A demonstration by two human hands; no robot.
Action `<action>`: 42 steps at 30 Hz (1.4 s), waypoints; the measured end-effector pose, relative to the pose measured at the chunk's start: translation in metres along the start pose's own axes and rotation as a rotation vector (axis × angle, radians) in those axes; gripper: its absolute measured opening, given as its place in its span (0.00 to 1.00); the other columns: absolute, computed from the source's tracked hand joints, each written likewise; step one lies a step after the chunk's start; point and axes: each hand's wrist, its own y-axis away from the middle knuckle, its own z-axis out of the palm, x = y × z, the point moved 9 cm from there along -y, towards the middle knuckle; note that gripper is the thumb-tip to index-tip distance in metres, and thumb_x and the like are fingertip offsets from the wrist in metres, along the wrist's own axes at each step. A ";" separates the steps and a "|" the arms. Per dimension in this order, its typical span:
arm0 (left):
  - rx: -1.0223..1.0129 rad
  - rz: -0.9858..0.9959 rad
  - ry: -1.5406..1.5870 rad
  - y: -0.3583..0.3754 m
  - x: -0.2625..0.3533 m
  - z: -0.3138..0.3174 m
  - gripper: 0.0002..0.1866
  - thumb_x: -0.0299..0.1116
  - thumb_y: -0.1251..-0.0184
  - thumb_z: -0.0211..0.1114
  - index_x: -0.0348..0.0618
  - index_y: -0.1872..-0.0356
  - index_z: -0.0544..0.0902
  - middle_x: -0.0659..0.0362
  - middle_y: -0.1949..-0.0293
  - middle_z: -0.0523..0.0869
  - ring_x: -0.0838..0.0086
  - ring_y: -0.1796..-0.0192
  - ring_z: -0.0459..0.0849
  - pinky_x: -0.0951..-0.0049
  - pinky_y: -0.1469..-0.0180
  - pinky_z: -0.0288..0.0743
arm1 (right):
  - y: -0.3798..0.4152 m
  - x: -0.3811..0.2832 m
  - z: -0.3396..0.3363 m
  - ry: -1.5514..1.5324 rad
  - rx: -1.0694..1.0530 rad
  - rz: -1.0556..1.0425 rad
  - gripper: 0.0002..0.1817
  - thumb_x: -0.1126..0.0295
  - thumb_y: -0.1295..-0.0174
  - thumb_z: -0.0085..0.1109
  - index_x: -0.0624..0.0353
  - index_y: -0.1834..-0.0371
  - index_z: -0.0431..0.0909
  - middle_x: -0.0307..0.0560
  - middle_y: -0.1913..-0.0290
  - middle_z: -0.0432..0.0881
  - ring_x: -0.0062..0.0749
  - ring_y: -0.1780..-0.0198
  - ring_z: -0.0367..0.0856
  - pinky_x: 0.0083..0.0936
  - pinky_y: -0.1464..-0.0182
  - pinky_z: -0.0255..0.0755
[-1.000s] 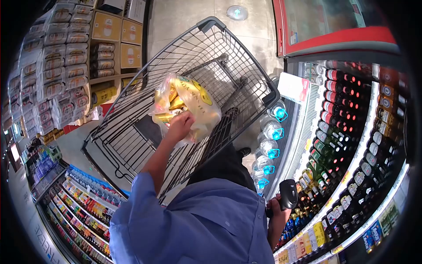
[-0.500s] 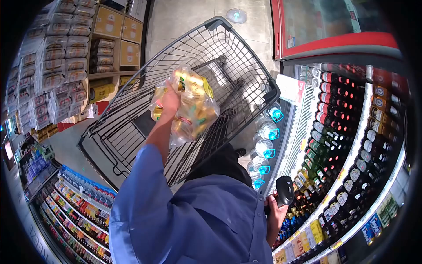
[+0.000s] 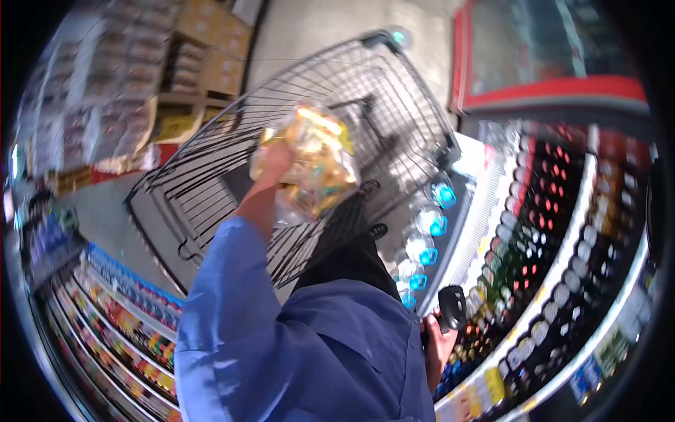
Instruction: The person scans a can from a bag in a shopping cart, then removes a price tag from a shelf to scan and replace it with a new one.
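Note:
My left hand (image 3: 276, 162) is closed on a clear plastic bag (image 3: 320, 165) of yellow and gold packages, blurred by motion. The bag hangs over the basket of a dark wire shopping cart (image 3: 382, 41), overlapping its mesh in this view. Down at my right side, my right hand (image 3: 440, 343) grips a black handheld barcode scanner (image 3: 452, 307), its head pointing up and away from my body.
Large water bottles with blue caps (image 3: 429, 254) line the floor right of the cart, before shelves of bottles (image 3: 541, 211). A red-framed cooler (image 3: 555, 91) stands beyond. Shrink-wrapped cans (image 3: 105, 77) are stacked at left; a drinks shelf (image 3: 126, 316) curves below.
The view has shifted and blurred, with the shelves and cart sliding slightly. My left hand still holds the bag, a little further right in view. The scanner stays in my right hand.

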 end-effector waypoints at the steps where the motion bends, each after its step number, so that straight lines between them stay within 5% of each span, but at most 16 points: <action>1: -0.021 -0.003 0.032 0.000 0.000 0.010 0.14 0.41 0.28 0.58 0.45 0.59 0.89 0.47 0.53 0.91 0.51 0.49 0.90 0.50 0.48 0.81 | -0.003 -0.001 0.000 0.052 -0.023 0.017 0.12 0.74 0.35 0.65 0.60 0.51 0.76 0.41 0.67 0.78 0.23 0.71 0.76 0.23 0.68 0.70; 6: -0.035 0.005 0.247 0.007 0.051 -0.009 0.13 0.39 0.32 0.59 0.44 0.64 0.90 0.47 0.57 0.91 0.53 0.54 0.90 0.52 0.52 0.82 | -0.026 0.027 -0.029 0.040 0.036 -0.002 0.12 0.68 0.36 0.69 0.58 0.55 0.77 0.39 0.70 0.78 0.22 0.73 0.74 0.22 0.70 0.67; 7: -0.033 0.021 0.265 0.002 0.057 -0.014 0.13 0.38 0.33 0.60 0.44 0.65 0.90 0.47 0.57 0.91 0.54 0.55 0.90 0.52 0.52 0.82 | -0.037 0.035 -0.029 -0.047 -0.087 0.021 0.17 0.70 0.34 0.69 0.56 0.45 0.77 0.40 0.67 0.79 0.22 0.68 0.76 0.21 0.66 0.74; 11: -0.105 0.124 0.226 -0.016 0.066 -0.010 0.13 0.37 0.36 0.61 0.43 0.69 0.91 0.48 0.60 0.92 0.56 0.58 0.90 0.54 0.55 0.82 | -0.075 0.039 -0.042 0.485 -0.277 0.016 0.26 0.49 0.37 0.74 0.58 0.48 0.82 0.42 0.60 0.85 0.27 0.54 0.81 0.35 0.42 0.74; 14: -0.310 0.231 0.221 0.000 0.072 -0.018 0.14 0.38 0.36 0.61 0.41 0.72 0.90 0.47 0.63 0.91 0.56 0.62 0.90 0.56 0.57 0.82 | -0.078 0.017 -0.025 0.521 -0.283 0.012 0.24 0.51 0.37 0.73 0.59 0.49 0.81 0.42 0.60 0.84 0.28 0.55 0.81 0.35 0.46 0.75; 16: -0.349 0.055 0.471 0.019 0.059 -0.022 0.16 0.40 0.31 0.58 0.40 0.63 0.91 0.47 0.58 0.91 0.54 0.57 0.91 0.58 0.51 0.81 | -0.075 0.004 -0.010 0.462 -0.266 0.015 0.23 0.52 0.36 0.72 0.59 0.50 0.81 0.43 0.60 0.84 0.28 0.56 0.80 0.35 0.48 0.75; 19: -0.101 -0.122 0.700 0.038 0.041 -0.031 0.20 0.43 0.26 0.55 0.38 0.54 0.89 0.46 0.55 0.91 0.51 0.58 0.90 0.60 0.49 0.80 | -0.072 -0.008 -0.003 0.429 -0.243 0.018 0.21 0.54 0.36 0.72 0.60 0.51 0.81 0.43 0.61 0.84 0.29 0.58 0.80 0.34 0.52 0.76; 22: 0.216 0.062 0.504 0.036 0.055 -0.043 0.23 0.46 0.24 0.57 0.38 0.46 0.87 0.47 0.56 0.91 0.56 0.63 0.89 0.61 0.50 0.81 | -0.070 -0.015 -0.004 0.417 -0.221 0.021 0.20 0.56 0.35 0.71 0.60 0.52 0.80 0.44 0.61 0.83 0.29 0.59 0.80 0.34 0.55 0.76; 25: 0.184 -0.055 1.024 0.047 0.047 -0.028 0.23 0.52 0.29 0.63 0.39 0.55 0.89 0.47 0.55 0.91 0.52 0.55 0.88 0.57 0.50 0.80 | -0.066 -0.021 -0.007 0.406 -0.183 0.028 0.18 0.58 0.34 0.70 0.61 0.54 0.80 0.44 0.61 0.83 0.30 0.61 0.80 0.33 0.58 0.76; 28: 0.008 -0.499 1.468 0.088 0.042 -0.039 0.22 0.52 0.34 0.68 0.41 0.56 0.89 0.45 0.56 0.90 0.49 0.54 0.88 0.57 0.49 0.80 | -0.060 -0.026 -0.002 0.365 -0.117 0.038 0.10 0.64 0.29 0.63 0.58 0.55 0.78 0.41 0.66 0.79 0.28 0.67 0.77 0.28 0.66 0.74; 34: 0.075 -0.232 1.093 0.115 0.007 -0.082 0.23 0.52 0.41 0.70 0.38 0.63 0.88 0.48 0.64 0.90 0.60 0.59 0.88 0.62 0.51 0.80 | -0.069 -0.022 -0.009 0.271 -0.164 0.077 0.06 0.68 0.28 0.59 0.57 0.53 0.77 0.39 0.67 0.76 0.25 0.68 0.74 0.28 0.67 0.73; 36: 0.087 -0.317 1.077 0.144 -0.017 -0.075 0.20 0.50 0.43 0.72 0.39 0.67 0.87 0.52 0.68 0.89 0.62 0.62 0.87 0.60 0.54 0.80 | -0.076 -0.017 -0.015 0.274 -0.169 0.056 0.06 0.69 0.28 0.58 0.57 0.53 0.77 0.39 0.68 0.75 0.25 0.69 0.74 0.28 0.68 0.72; 39: 0.091 -0.506 1.405 0.166 -0.029 -0.034 0.12 0.37 0.40 0.73 0.43 0.74 0.80 0.67 0.75 0.78 0.81 0.69 0.73 0.71 0.67 0.70 | -0.075 -0.027 -0.009 0.299 -0.204 0.021 0.06 0.69 0.29 0.60 0.59 0.56 0.77 0.40 0.68 0.75 0.25 0.72 0.73 0.27 0.71 0.70; 42: 0.181 -0.452 1.351 0.154 -0.026 -0.027 0.16 0.44 0.45 0.73 0.42 0.68 0.84 0.50 0.68 0.88 0.61 0.64 0.86 0.59 0.58 0.78 | -0.085 -0.026 -0.014 0.237 -0.194 0.018 0.10 0.70 0.31 0.64 0.61 0.52 0.77 0.41 0.68 0.76 0.25 0.70 0.74 0.26 0.68 0.71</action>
